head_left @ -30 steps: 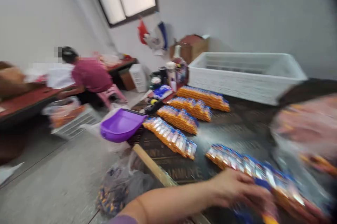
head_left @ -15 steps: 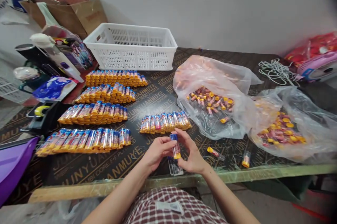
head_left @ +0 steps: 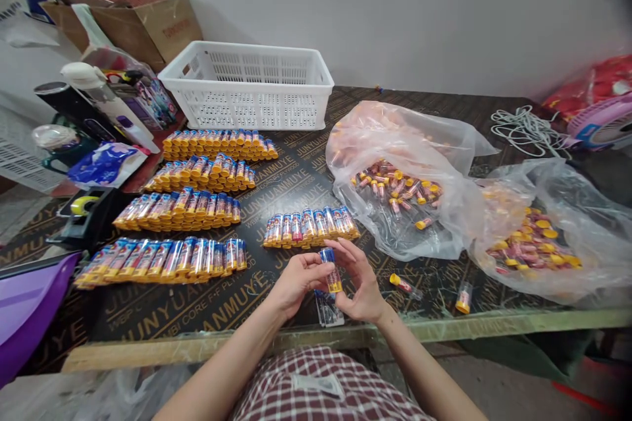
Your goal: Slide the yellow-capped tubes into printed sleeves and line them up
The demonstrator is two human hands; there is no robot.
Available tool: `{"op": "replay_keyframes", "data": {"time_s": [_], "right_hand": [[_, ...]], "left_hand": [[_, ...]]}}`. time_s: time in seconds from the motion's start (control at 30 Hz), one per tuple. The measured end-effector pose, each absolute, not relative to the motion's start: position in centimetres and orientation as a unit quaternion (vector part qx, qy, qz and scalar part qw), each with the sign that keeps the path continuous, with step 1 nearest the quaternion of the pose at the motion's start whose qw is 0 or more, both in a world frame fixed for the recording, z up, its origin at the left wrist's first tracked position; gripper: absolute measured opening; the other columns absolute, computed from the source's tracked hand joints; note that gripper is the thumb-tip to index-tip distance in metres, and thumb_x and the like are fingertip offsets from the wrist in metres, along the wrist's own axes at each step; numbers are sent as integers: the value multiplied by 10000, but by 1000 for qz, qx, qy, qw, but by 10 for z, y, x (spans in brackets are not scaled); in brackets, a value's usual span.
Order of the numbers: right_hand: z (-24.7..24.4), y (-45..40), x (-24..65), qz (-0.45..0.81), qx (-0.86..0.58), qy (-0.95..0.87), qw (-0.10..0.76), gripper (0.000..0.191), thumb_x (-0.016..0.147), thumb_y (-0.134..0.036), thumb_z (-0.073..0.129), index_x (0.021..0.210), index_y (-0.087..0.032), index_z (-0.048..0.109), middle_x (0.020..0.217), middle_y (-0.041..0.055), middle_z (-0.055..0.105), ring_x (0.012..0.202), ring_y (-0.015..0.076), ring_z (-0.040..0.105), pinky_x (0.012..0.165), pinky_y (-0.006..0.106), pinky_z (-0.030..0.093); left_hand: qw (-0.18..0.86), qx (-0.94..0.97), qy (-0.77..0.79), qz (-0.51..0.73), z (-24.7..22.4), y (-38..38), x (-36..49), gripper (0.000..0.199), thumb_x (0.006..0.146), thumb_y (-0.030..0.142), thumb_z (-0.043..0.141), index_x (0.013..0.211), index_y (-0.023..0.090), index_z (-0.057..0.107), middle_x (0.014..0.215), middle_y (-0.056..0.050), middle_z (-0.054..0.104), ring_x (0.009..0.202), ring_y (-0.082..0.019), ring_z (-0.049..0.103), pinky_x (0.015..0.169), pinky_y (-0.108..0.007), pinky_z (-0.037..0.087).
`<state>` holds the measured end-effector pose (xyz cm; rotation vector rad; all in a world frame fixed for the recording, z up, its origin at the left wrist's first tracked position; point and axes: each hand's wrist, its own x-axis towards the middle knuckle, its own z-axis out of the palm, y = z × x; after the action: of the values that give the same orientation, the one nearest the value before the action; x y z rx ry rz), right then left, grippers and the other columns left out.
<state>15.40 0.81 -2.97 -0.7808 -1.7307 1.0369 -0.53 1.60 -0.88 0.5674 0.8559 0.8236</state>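
My left hand (head_left: 301, 282) pinches a small clear tube (head_left: 332, 274) between thumb and fingers. The tube stands nearly upright, blue at the top and yellow at the bottom, with a printed wrap around it. Around its right side curves my right hand (head_left: 363, 282), thumb low and fingers high, spread apart; whether they touch the tube I cannot tell. Beneath the hands a stack of printed film sleeves (head_left: 328, 310) lies near the table edge. A row of wrapped tubes (head_left: 311, 226) is just beyond. Two unwrapped tubes, one lying (head_left: 405, 286) and one farther right (head_left: 464, 297), have yellow caps.
Several stacked rows of wrapped tubes (head_left: 162, 259) fill the left. Behind them stands a white plastic basket (head_left: 247, 105). Clear bags (head_left: 415, 240) with yellow-capped tubes lie right. A tape dispenser (head_left: 81, 223), purple bin (head_left: 37, 315), bottles (head_left: 86, 78), cord (head_left: 526, 131) and pink fan (head_left: 602, 121) surround the space.
The view has shifted slightly. Both hands stay almost in place, with the tube still in my left hand and my right hand curved beside it.
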Motion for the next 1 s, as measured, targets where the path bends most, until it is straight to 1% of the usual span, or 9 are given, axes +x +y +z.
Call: {"op": "replay_keyframes", "data": {"time_s": [0.13, 0.33, 0.63, 0.7, 0.8, 0.87, 0.9, 0.93, 1.0], "right_hand": [[-30, 8, 154, 418, -322, -703, 477, 914, 574, 8, 481, 1416, -257, 245, 1389, 93, 433, 1230, 257, 483, 1019, 430, 440], [-29, 7, 154, 418, -320, -701, 481, 914, 570, 9, 475, 1414, -250, 239, 1381, 99, 443, 1214, 255, 499, 1007, 429, 451], [-32, 8, 153, 408, -316, -705, 486, 907, 578, -5, 482, 1415, -245, 230, 1387, 104, 438, 1220, 257, 494, 1006, 424, 449], [-32, 7, 153, 406, -317, -712, 477, 896, 602, -18, 493, 1423, -249, 219, 1399, 101, 426, 1234, 256, 479, 1013, 424, 442], [-29, 9, 158, 394, -337, -741, 427, 878, 675, -75, 554, 1447, -256, 179, 1449, 99, 359, 1258, 256, 450, 1042, 435, 408], [-28, 15, 167, 375, -370, -748, 403, 875, 720, -173, 633, 1456, -262, 168, 1478, 98, 306, 1264, 265, 437, 1064, 452, 375], [-29, 20, 173, 359, -398, -738, 410, 862, 739, -239, 659, 1455, -266, 179, 1483, 97, 294, 1268, 271, 429, 1072, 463, 357], [-31, 26, 179, 341, -435, -715, 428, 825, 765, -305, 656, 1450, -271, 197, 1482, 94, 296, 1275, 274, 418, 1077, 475, 341], [-38, 40, 190, 307, -521, -643, 469, 693, 841, -408, 572, 1437, -280, 241, 1455, 91, 339, 1280, 273, 406, 1073, 498, 325]], "left_hand": [[790, 265, 399, 384, -8, 15, -4, 316, 622, 343, 799, 782, 98, 680, 687, -26, 622, 591, -85, 543, 575, -209, 427], [788, 268, 406, 378, -7, 15, -2, 347, 630, 357, 791, 826, 89, 691, 694, -28, 617, 580, -77, 535, 565, -204, 435], [786, 261, 416, 376, -8, 14, 0, 357, 619, 362, 795, 802, 83, 668, 682, -33, 619, 550, -74, 534, 535, -198, 440], [783, 260, 419, 379, -10, 13, 1, 363, 610, 365, 798, 792, 85, 656, 673, -29, 618, 544, -72, 532, 533, -195, 436], [768, 275, 434, 383, -12, 20, -6, 373, 598, 389, 793, 752, 93, 628, 653, -24, 615, 529, -74, 528, 534, -201, 431], [713, 314, 476, 408, -11, 33, -18, 393, 579, 409, 794, 749, 112, 600, 631, -16, 617, 518, -88, 530, 525, -210, 422], [666, 345, 505, 427, -11, 42, -26, 413, 568, 414, 796, 779, 125, 590, 612, -3, 613, 509, -96, 529, 516, -212, 413], [607, 380, 537, 446, -10, 52, -33, 439, 559, 418, 798, 821, 141, 580, 583, 16, 602, 496, -102, 523, 507, -213, 400], [485, 458, 591, 454, -11, 73, -45, 482, 568, 431, 787, 909, 171, 565, 522, 62, 553, 474, -112, 507, 508, -215, 380]]}}
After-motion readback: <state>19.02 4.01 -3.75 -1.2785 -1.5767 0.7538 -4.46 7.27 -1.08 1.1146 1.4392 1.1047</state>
